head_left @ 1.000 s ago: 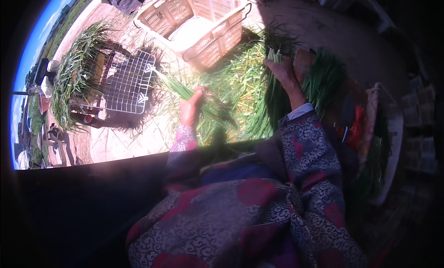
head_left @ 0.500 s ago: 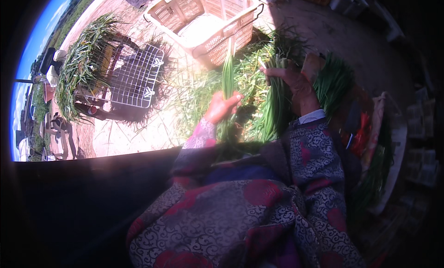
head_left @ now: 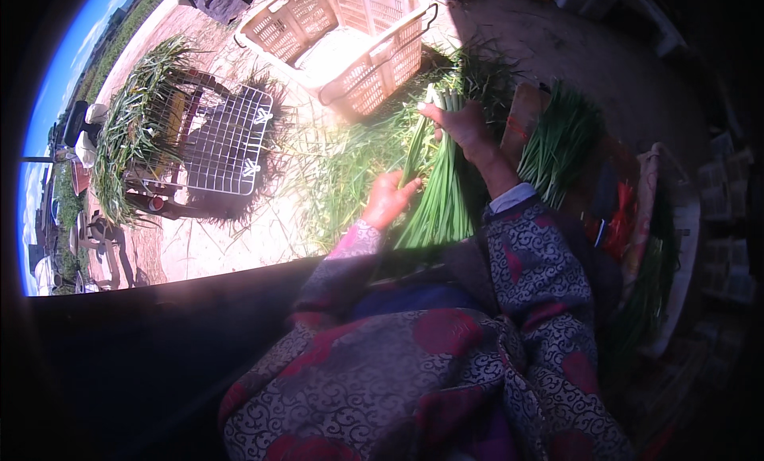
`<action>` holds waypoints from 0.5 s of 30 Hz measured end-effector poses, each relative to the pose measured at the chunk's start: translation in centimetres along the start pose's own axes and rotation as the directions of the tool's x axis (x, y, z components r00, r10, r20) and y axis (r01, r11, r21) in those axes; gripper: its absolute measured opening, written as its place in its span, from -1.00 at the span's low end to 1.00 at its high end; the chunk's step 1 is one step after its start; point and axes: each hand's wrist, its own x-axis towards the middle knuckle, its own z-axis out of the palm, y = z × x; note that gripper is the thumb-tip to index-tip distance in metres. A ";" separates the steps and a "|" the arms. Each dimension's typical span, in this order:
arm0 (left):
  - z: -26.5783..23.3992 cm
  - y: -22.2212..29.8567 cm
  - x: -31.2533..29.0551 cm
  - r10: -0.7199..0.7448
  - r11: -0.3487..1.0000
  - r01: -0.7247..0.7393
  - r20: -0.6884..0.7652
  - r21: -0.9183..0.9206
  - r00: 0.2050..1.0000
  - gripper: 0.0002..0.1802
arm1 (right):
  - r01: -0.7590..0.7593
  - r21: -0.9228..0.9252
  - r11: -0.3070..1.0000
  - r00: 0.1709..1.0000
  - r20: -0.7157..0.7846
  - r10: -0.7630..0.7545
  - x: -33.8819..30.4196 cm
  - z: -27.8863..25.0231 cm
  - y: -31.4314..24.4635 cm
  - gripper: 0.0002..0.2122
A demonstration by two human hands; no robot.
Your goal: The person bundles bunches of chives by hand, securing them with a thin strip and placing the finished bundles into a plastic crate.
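Observation:
My right hand (head_left: 461, 125) grips a thick bunch of green onions (head_left: 439, 198) near its pale root end, with the leaves hanging down toward my lap. My left hand (head_left: 387, 198) pinches a single green stalk (head_left: 416, 147) and lays it against the left side of that bunch. Both sleeves are patterned in red and grey. Loose green stalks (head_left: 358, 167) cover the ground under and ahead of my hands.
A pale plastic crate (head_left: 350, 39) stands ahead, tipped at an angle. A wire rack (head_left: 223, 143) with onion greens (head_left: 131, 135) heaped at its left sits at the left. Another bunch of greens (head_left: 557, 147) lies on a board to the right.
My left hand has picked a stalk from the ground pile and brought it up and right to the bunch. My right hand has stayed on the bunch.

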 end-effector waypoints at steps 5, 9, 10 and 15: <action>0.1 -0.2 -0.2 0.001 1.000 -0.001 0.091 -0.003 0.996 -0.71 | 0.015 -0.148 0.989 0.994 0.109 0.001 -0.1 -0.8 0.1 -0.80; -0.8 2.0 -0.7 0.046 0.734 0.128 0.238 -0.666 0.970 -0.50 | 0.125 0.040 0.991 0.958 0.255 -0.131 1.9 -2.4 4.2 -0.80; -0.8 1.7 0.3 0.032 0.693 0.114 0.189 -0.712 0.981 -0.57 | 0.205 0.142 0.968 0.930 0.280 -0.238 3.8 -3.3 7.7 -0.80; -1.7 1.6 1.2 -0.076 0.787 0.064 0.006 -0.613 0.997 -0.74 | 0.367 -0.291 0.884 0.877 0.424 -0.225 3.0 -2.0 5.1 -0.76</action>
